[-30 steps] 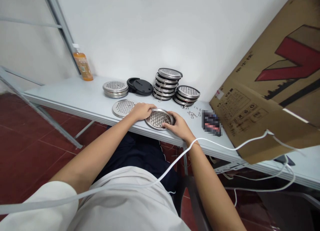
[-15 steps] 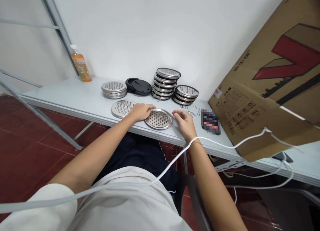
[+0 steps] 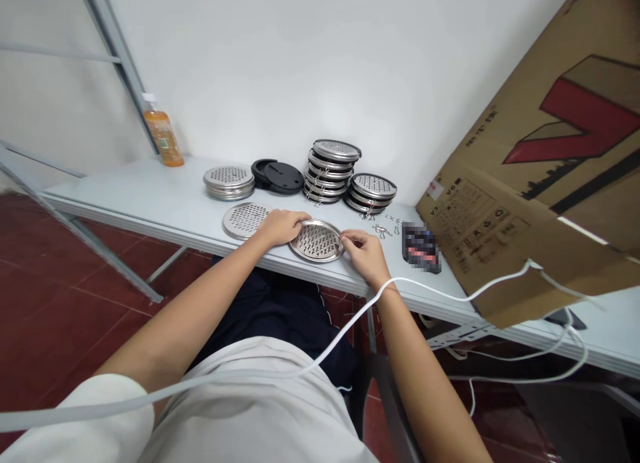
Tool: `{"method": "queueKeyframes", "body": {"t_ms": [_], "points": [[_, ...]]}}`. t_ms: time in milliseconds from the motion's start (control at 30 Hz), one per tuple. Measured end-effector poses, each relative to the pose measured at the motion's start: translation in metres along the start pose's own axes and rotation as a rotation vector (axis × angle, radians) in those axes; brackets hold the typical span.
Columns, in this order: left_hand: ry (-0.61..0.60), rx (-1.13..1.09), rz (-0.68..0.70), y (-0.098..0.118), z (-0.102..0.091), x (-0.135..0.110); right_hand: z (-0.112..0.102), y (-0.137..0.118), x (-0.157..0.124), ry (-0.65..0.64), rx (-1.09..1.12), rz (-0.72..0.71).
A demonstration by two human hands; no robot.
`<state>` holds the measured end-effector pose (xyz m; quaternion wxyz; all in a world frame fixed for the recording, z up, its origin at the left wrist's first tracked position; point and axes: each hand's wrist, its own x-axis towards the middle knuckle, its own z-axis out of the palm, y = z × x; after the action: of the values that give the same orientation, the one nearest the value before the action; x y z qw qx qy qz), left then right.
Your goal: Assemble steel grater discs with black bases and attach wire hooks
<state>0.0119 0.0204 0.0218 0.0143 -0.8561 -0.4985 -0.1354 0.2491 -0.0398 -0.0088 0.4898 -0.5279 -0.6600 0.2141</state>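
Note:
A round metal grater disc (image 3: pixel 318 243) with raised teeth and a rolled rim lies near the front edge of the table. My left hand (image 3: pixel 281 228) grips its left rim, fingers bent and partly hidden. At the right rim, my right hand (image 3: pixel 366 253) pinches the edge between thumb and fingers. Another perforated grater disc (image 3: pixel 245 219) lies flat just left of my left hand, which covers part of it. Beyond my right hand, small metal clips (image 3: pixel 382 231) are scattered on the tabletop.
Stacked grater discs (image 3: pixel 229 177), black round plastic parts (image 3: pixel 283 177), a tall stack of disc-and-ring assemblies (image 3: pixel 330 173) and a shorter stack (image 3: pixel 373 186) stand behind. An orange bottle (image 3: pixel 165 139) is far left. A large carton (image 3: pixel 540 169) leans at right; a white cable (image 3: pixel 450 291) crosses my right forearm.
My right hand has moved slightly left, and its fingertips now touch the grater disc's right rim. My left hand stays at the left rim.

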Motion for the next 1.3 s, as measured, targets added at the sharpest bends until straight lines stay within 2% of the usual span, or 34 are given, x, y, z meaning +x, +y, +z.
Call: {"method": "queueKeyframes", "body": {"t_ms": [167, 533, 733, 800, 867, 1000, 1067, 1100, 1167, 1233, 1300], "points": [[0.001, 0.007, 0.003, -0.001, 0.0, 0.0, 0.0, 0.002, 0.001, 0.053, -0.046, 0.036], [-0.006, 0.004, 0.016, -0.001, 0.0, -0.001, 0.0, 0.0, -0.001, 0.027, -0.077, 0.025], [-0.046, 0.003, 0.095, -0.007, -0.004, 0.006, 0.0, -0.004, -0.002, 0.016, -0.061, 0.046], [-0.09, 0.024, 0.143, -0.009, -0.009, 0.013, 0.0, -0.005, -0.002, 0.01, -0.061, 0.04], [-0.082, 0.046, 0.168, -0.008, -0.016, 0.018, 0.0, -0.004, -0.002, 0.004, -0.07, 0.034], [0.135, -0.03, 0.088, 0.009, -0.035, 0.012, 0.001, -0.003, -0.004, -0.005, -0.068, 0.023], [0.179, -0.093, 0.046, 0.025, -0.041, 0.0, 0.001, -0.003, -0.003, -0.003, -0.033, 0.028], [0.166, -0.115, 0.031, 0.033, -0.042, -0.007, 0.0, -0.003, -0.001, 0.004, -0.003, 0.033], [0.063, -0.159, 0.0, 0.048, -0.041, -0.02, -0.001, -0.004, 0.005, 0.03, 0.051, 0.039], [-0.056, -0.188, -0.048, 0.06, -0.033, -0.028, -0.002, -0.004, 0.016, 0.047, 0.064, 0.031], [-0.103, -0.15, -0.112, 0.065, -0.024, -0.032, 0.0, -0.005, 0.031, 0.009, 0.032, -0.002]]}}
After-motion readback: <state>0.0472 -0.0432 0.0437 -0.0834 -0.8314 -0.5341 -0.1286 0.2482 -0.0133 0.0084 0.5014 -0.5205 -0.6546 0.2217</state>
